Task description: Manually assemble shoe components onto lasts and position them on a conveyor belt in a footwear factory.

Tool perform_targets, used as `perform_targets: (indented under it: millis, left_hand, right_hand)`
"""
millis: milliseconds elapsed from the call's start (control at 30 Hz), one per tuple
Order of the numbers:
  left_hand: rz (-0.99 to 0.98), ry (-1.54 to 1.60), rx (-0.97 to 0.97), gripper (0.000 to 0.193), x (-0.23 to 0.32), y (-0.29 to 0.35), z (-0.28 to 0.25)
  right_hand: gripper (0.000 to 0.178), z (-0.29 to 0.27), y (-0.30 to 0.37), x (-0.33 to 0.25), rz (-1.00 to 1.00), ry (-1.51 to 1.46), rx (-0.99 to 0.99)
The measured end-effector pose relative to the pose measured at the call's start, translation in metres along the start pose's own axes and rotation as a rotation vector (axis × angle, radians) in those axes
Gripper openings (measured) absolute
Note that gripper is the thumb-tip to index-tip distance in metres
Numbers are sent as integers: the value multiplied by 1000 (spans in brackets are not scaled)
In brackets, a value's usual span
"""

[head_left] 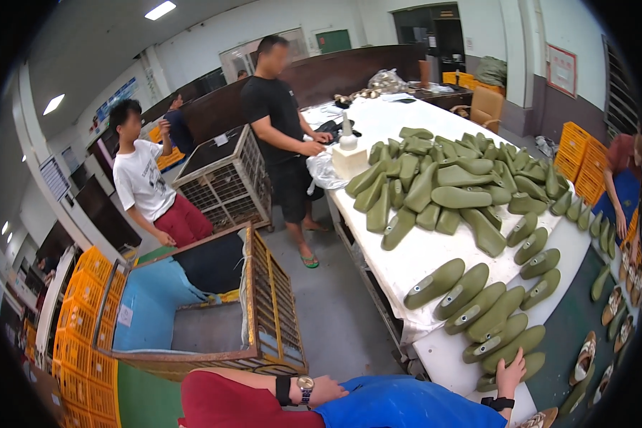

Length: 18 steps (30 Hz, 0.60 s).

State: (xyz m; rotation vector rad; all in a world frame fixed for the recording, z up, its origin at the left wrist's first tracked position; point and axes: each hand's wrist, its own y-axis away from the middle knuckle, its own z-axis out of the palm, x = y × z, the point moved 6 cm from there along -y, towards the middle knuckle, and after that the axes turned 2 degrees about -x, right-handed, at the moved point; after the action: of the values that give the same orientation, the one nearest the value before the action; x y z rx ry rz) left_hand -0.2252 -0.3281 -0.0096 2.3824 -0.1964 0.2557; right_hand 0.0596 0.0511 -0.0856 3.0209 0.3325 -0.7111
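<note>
My right hand [509, 374], with a black band at the wrist, has its fingers wrapped over the end of a green shoe last [515, 347] at the near corner of the white table [378, 282]. Several more lasts [461, 291] lie side by side in a slanting row just beyond it, some showing a round hole in the top. My left arm, with a wristwatch and a dark strap, lies across the lower edge. My left hand [328, 391] rests against my blue apron [399, 401], and its fingers are mostly hidden.
A big heap of green lasts [435, 182] covers the middle of the table. Sandals [585, 355] and lasts line a dark green surface at right, where a person [624, 171] bends over. An open wheeled cage cart [274, 307] and orange crates [82, 335] stand left. Two people stand beyond.
</note>
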Motion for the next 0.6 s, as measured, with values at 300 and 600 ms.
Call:
perform_targets:
  millis: [300, 600]
  left_hand:
    - [621, 696, -131, 40, -6, -46, -87]
    - [474, 382, 145, 28, -3, -104, -98]
  right_hand:
    - [74, -1, 9, 11, 62, 0, -31]
    - [75, -2, 7, 5, 52, 7, 8]
